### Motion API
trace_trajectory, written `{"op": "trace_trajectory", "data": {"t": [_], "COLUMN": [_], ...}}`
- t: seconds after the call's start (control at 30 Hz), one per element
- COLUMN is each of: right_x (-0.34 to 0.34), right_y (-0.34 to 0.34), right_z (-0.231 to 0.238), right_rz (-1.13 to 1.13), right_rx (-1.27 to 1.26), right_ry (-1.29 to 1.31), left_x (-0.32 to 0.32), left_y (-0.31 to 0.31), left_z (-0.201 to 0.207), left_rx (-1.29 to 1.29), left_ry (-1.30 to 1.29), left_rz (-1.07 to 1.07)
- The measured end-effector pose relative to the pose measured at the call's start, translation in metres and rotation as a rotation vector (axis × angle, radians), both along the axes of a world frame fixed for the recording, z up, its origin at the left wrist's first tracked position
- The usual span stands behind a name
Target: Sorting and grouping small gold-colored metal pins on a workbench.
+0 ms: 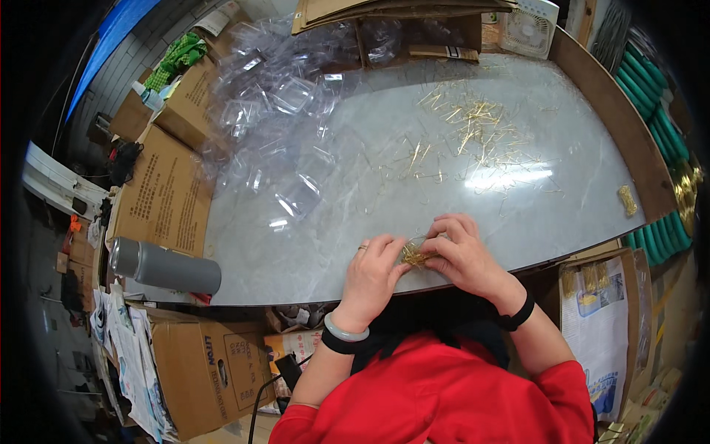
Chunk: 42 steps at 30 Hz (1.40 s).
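Observation:
A small bunch of gold wire hooks [413, 255] is held between my two hands at the table's near edge. My left hand [370, 283] pinches the bunch from the left, thumb and fingertips closed on it. From the other side my right hand [463, 259] has its curled fingers on the same bunch, and its fingertips partly cover it. Beyond my hands lies a loose scatter of similar gold wire pieces [484, 132] on the grey table [399, 211]. A compact bundle of gold wire [627, 200] lies by the right edge.
Clear plastic boxes [292, 96] are heaped at the back left. A grey bottle [166, 267] lies on its side at the left, near cardboard boxes [166, 189]. At the back stands a small white fan [528, 29]. A cardboard border [614, 122] runs along the right side.

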State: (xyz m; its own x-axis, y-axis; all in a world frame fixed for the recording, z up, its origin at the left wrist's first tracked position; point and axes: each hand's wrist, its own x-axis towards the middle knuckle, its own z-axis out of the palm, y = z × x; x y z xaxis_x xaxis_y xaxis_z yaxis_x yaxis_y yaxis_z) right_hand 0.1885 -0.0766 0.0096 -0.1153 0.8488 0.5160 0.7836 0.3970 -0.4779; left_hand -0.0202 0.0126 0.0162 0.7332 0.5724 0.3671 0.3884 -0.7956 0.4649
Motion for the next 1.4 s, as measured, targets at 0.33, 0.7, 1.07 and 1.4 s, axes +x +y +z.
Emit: {"op": "trace_trajectory", "data": {"t": [0.33,0.7,1.07,1.4], "right_x": [-0.004,-0.001,0.025,-0.014], "right_y": [-0.002,-0.003,-0.013,-0.035], "right_z": [0.005,-0.01,0.015,-0.016], "right_rz": [0.04,0.037,0.037,-0.187], "right_rx": [-0.089,-0.106,-0.277,-0.171], "right_ry": [-0.046,-0.034,-0.041,0.502], "left_x": [0.012,0.008,0.014,0.034], "left_y": [-0.012,-0.019,0.003,-0.016], "left_z": [0.003,0.006,-0.013,-0.02], "left_rx": [-0.099,-0.059,-0.14,-0.067], "left_ry": [-0.14,-0.002,0.007,-0.043], "left_rz": [0.067,-0.044,-0.212,-0.126]}}
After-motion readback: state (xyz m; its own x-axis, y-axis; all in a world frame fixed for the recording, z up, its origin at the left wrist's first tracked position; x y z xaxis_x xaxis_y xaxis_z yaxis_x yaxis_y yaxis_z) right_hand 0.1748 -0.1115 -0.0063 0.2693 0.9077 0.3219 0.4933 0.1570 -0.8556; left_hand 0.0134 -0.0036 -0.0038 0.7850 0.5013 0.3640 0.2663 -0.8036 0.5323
